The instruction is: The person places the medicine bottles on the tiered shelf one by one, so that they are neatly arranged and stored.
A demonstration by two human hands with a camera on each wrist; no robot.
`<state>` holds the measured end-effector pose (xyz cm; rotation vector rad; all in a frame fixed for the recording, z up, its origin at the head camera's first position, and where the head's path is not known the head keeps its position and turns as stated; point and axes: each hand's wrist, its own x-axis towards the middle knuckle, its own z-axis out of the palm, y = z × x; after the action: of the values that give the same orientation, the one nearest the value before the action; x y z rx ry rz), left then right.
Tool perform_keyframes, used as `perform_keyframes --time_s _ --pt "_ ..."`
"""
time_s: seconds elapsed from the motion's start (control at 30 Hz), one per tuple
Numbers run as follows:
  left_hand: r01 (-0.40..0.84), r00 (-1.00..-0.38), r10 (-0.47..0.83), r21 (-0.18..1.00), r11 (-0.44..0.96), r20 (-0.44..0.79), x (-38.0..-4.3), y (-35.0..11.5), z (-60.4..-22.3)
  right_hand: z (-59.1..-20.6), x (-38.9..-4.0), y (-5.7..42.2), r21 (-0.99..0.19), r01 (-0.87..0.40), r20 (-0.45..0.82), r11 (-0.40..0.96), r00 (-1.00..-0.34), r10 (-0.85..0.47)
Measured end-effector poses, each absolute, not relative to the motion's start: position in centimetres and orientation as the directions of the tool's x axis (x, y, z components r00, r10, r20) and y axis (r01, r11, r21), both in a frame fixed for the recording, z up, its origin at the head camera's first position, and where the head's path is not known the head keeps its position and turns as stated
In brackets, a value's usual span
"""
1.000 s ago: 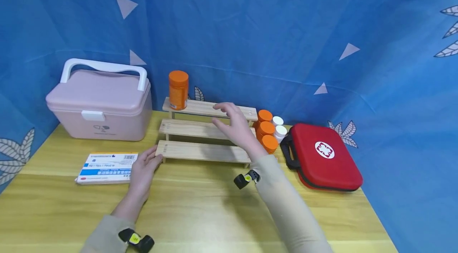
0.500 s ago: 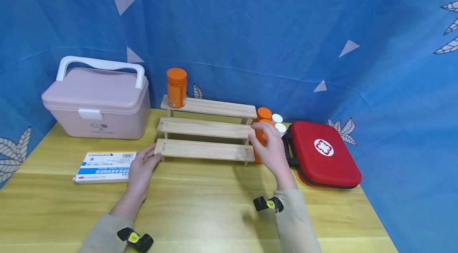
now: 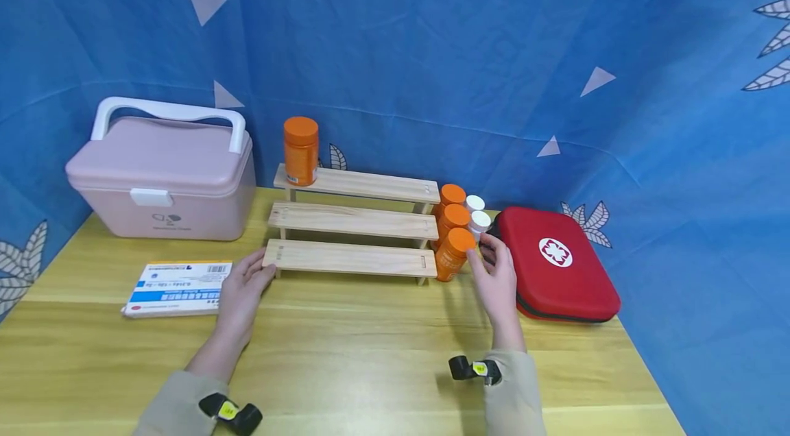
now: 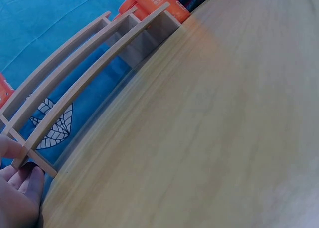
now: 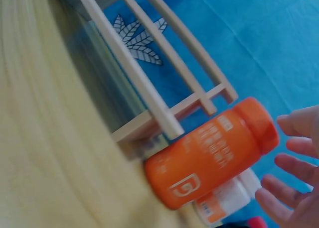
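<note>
A three-step wooden rack [image 3: 352, 258] stands on the table. My left hand [image 3: 239, 292] pinches the left end of its lowest step; in the left wrist view the fingers [image 4: 11, 147] lie above and below that slat. At the rack's right end stands an orange bottle [image 3: 452, 256] with an orange cap, the nearest of a row. My right hand [image 3: 498, 282] is just right of this bottle, fingers spread and bent a little. In the right wrist view the fingers [image 5: 296, 171] are near the cap, with a small gap. Another orange bottle [image 3: 301, 151] stands on the top step's left end.
Behind the nearest bottle are more orange bottles [image 3: 453, 216] and white-capped bottles [image 3: 479, 222]. A red first-aid case [image 3: 561, 271] lies to their right. A pink box with a white handle [image 3: 160, 175] and a flat medicine box [image 3: 175, 288] are at left. A blue cloth hangs behind.
My right hand has moved from above the rack rightward and down to beside the nearest orange bottle. The left hand stays at the rack's end. The head view has shifted slightly.
</note>
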<state>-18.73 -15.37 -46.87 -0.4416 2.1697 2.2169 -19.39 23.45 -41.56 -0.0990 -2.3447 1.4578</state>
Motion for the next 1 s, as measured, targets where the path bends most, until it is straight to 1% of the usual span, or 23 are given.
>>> perform_keyframes --time_s 0.1,0.17,0.33,0.47,0.67,0.83,1.0 --pt "-0.2 -0.961 -0.189 0.979 -0.041 -0.204 -18.7 -15.5 -46.9 -41.8 -19.3 23.4 -0.909 -0.121 0.234 0.399 -0.94 0.248" --pt "-0.2 -0.96 -0.192 0.979 -0.038 -0.203 -18.7 -15.5 -47.0 -41.4 -19.1 23.1 -0.92 -0.134 0.228 0.369 -0.947 0.224" --pt "-0.199 -0.958 -0.204 0.979 -0.039 -0.203 -18.6 -15.7 -47.0 -40.4 -18.8 21.9 -0.924 -0.212 0.265 0.318 -0.955 0.135" --pt "-0.189 -0.961 -0.197 0.982 -0.032 -0.191 -18.5 -15.8 -46.9 -41.5 -19.7 22.1 -0.913 -0.224 0.282 0.341 -0.951 0.131" --pt "-0.174 -0.968 -0.18 0.985 -0.017 -0.174 -18.6 -15.8 -47.1 -42.8 -20.5 22.6 -0.895 -0.208 0.298 0.395 -0.937 0.184" --pt "-0.17 -0.97 -0.173 0.985 -0.015 -0.17 -18.5 -15.7 -47.0 -42.6 -20.6 22.7 -0.881 -0.204 0.316 0.427 -0.925 0.21" --pt "-0.167 -0.972 -0.166 0.986 -0.021 -0.168 -18.6 -15.5 -46.9 -41.6 -20.1 22.7 -0.87 -0.215 0.343 0.443 -0.91 0.232"
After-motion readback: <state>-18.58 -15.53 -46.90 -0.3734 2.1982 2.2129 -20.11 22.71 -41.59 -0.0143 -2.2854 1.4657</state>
